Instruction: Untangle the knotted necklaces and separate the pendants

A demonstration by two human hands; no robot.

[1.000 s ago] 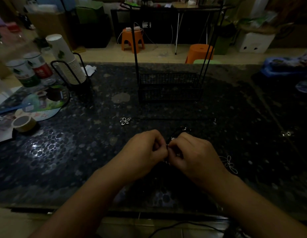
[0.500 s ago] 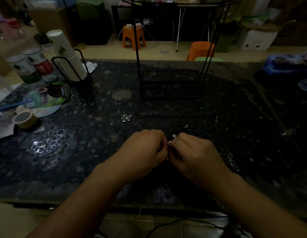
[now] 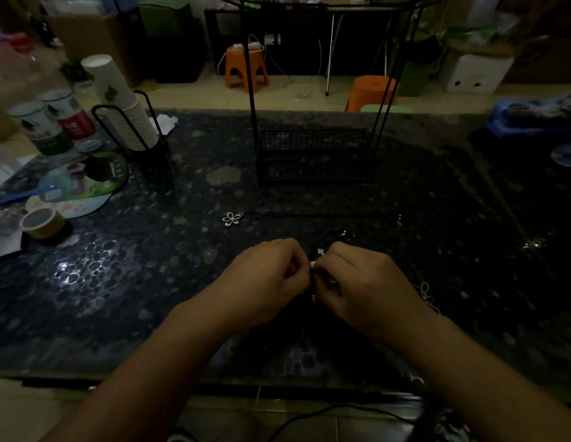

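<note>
- I see my left hand (image 3: pixel 265 282) and my right hand (image 3: pixel 364 285) meeting knuckle to knuckle over the middle of the near half of the dark pebble-patterned worktop (image 3: pixel 118 282).
- Both sets of fingers are curled in, pinching the knotted necklaces (image 3: pixel 313 269) between them; only a few silver glints and a bit of black cord show in the gap.
- A dark loop of cord (image 3: pixel 336 236) lies on the worktop just beyond my right knuckles.
- One flower pendant (image 3: pixel 232 218) lies free on the worktop, further in and to the left of my hands, with a black cord running from it toward the right.
- A thin wire-outline pendant (image 3: pixel 427 293) lies just beside my right wrist, on the right-edge side.
- Toward the far edge stands a black wire basket (image 3: pixel 314 157) with tall thin uprights; I cannot make out anything in it.
- Near the far left corner a black wire holder (image 3: pixel 143 145) carries a leaning stack of white paper cups (image 3: pixel 121 103) with a green leaf print.
- Beside it stand two tins (image 3: pixel 54 126), one with a red label and one green; the writing is too blurred for me to read.
- A roll of tape (image 3: pixel 43 222) lies by the left edge, next to a round printed fan (image 3: pixel 76 186).
</note>
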